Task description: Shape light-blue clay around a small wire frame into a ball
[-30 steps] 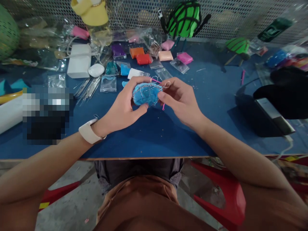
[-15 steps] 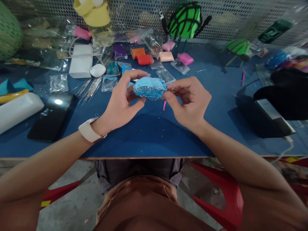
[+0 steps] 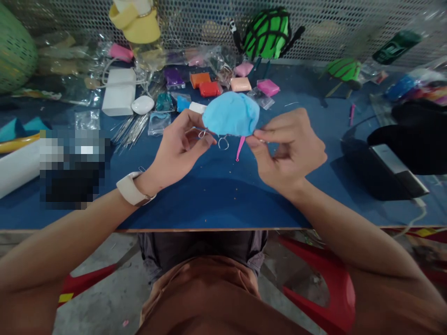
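A light-blue clay dome (image 3: pixel 230 114) is held up above the table, smooth outer side showing, with bent wire loops (image 3: pixel 223 142) sticking out below its lower edge. My left hand (image 3: pixel 183 146) grips its left side by the wire, thumb and fingers closed. On the right, my right hand (image 3: pixel 288 149) pinches the dome's lower right corner between thumb and forefinger, where a bit of wire shows. The wire mesh inside the dome is turned out of sight. Under the dome, a pink modelling tool (image 3: pixel 240 150) lies partly covered on the table.
Coloured clay packs (image 3: pixel 209 89) lie along the back of the blue table (image 3: pixel 216 200). Thin wires (image 3: pixel 131 132) are heaped at left, near a white box (image 3: pixel 119 92). A green-and-black shell figure (image 3: pixel 267 35) stands at the back; a black case (image 3: pixel 387 170) is at right.
The dome has tipped over, so its smooth blue outside has replaced the wire-meshed underside in view. My right hand has shifted slightly right, and wire loops now show beneath.
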`<state>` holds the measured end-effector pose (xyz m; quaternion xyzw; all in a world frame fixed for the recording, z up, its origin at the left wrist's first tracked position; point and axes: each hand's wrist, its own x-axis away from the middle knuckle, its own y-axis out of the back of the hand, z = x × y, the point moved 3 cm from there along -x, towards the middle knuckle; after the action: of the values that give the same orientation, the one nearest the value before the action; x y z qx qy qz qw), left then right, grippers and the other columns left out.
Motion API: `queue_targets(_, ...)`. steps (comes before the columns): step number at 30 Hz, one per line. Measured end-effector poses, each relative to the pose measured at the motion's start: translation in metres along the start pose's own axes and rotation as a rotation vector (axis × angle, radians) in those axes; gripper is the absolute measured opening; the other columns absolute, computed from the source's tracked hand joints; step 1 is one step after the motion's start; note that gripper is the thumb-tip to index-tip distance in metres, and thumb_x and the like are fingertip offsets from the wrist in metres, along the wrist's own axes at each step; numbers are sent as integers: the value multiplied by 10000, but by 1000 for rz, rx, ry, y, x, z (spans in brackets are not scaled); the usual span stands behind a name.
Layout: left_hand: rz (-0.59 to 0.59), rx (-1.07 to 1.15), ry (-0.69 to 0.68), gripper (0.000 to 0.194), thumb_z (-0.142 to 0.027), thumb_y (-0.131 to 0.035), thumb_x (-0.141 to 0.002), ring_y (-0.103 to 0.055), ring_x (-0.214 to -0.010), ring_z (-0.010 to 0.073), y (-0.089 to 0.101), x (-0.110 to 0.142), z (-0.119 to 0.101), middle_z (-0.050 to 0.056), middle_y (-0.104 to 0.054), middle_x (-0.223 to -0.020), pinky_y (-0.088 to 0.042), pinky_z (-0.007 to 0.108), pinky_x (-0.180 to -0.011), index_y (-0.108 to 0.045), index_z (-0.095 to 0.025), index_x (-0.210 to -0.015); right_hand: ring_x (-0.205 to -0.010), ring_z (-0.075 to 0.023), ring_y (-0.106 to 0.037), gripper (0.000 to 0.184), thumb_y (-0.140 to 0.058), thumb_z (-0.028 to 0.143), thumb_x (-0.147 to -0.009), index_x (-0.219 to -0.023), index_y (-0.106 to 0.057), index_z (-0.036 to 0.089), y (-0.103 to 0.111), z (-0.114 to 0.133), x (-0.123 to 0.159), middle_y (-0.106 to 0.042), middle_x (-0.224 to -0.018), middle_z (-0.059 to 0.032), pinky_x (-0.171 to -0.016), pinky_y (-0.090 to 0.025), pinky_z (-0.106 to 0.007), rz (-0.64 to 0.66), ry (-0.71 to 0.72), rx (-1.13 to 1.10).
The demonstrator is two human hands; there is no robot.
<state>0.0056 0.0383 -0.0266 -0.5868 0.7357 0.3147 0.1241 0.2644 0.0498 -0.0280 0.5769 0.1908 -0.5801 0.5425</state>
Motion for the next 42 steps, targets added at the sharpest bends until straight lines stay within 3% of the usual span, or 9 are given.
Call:
queue_targets(2, 24, 8, 46, 386, -691, -722, -1184, -877, -1083, 262, -3, 1, -1, 73, -805, -1220, -795, 504, -929, -654, -324, -1282, -1080, -381, -858, 339, -670, 632, -1205, -1205, -844, 342, 2, -2, -1, -869, -1022, -90, -977, -682, -679, -70, -54, -32)
queue_targets(4, 10, 0, 58, 381, -681, -721, -1186, -885, -1100, 262, -4, 3, -5, 79, -809, -1247, -801, 506, -946, -665, -319, -1289, -1022, -336, -852, 329, -638, 614, -1233, -1231, -803, 329, 0, -2, -4, -840, -1001, -81, -874, -690, -595, -105, -120, -77)
queue_targets(9, -63, -64, 30, 304, -605, -734, -1202, -884, -1108, 224, -3, 5, -7, 57, -804, -1334, -795, 507, -1063, -655, -338, -1324, -818, -232, -818, 373, -741, 643, -1183, -1064, -696, 292, -11, 2, -9, -761, -935, -21, -663, -671, -420, -123, -324, -374)
queue_targets(13, -24, -37, 87, 436, -612, -738, -1203, -894, -1207, 251, -2, 4, 4, 88, -780, -1493, -805, 515, -1051, -565, -364, -1517, -697, -197, -727, 458, -704, 739, -1168, -1061, -662, 295, -19, 5, -5, -709, -897, -9, -584, -623, -391, -70, -434, -450)
queue_targets(16, 20, 11, 91, 472, -639, -748, -1190, -901, -1241, 310, -2, 2, 4, 108, -803, -1466, -813, 565, -1030, -592, -366, -1542, -655, -188, -688, 478, -688, 775, -1160, -1070, -649, 307, -21, 1, -1, -682, -857, 5, -558, -605, -377, -16, -486, -463)
queue_targets(22, 29, 56, 119, 486, -676, -770, -1165, -904, -1202, 296, -3, 1, -1, 98, -826, -1439, -809, 533, -1056, -655, -357, -1513, -618, -171, -661, 435, -691, 742, -1178, -1133, -670, 310, -21, -12, 0, -683, -845, 17, -551, -592, -361, 2, -524, -416)
queue_targets(32, -22, 5, 118, 478, -683, -782, -1148, -861, -978, 236, 2, 4, 5, 76, -823, -1323, -803, 474, -890, -673, -335, -1457, -712, -212, -754, 385, -706, 676, -1195, -1147, -712, 294, -14, -11, -1, -759, -894, -16, -616, -657, -394, 63, -453, -338)
queue_targets(38, -4, 56, 141, 428, -666, -771, -1151, -848, -1275, 297, 2, 3, 4, 90, -789, -1456, -801, 492, -1031, -685, -349, -1427, -686, -209, -753, 463, -785, 757, -1117, -1133, -729, 298, -12, -12, -4, -778, -882, -9, -585, -670, -400, 96, -442, -402)
queue_targets(42, 83, 129, 113, 476, -697, -742, -1162, -864, -1236, 292, 0, 4, 6, 78, -786, -1420, -813, 513, -1015, -616, -403, -1514, -642, -185, -723, 493, -850, 773, -1065, -1076, -770, 286, -9, -5, -8, -793, -857, -6, -564, -662, -379, 110, -440, -444)
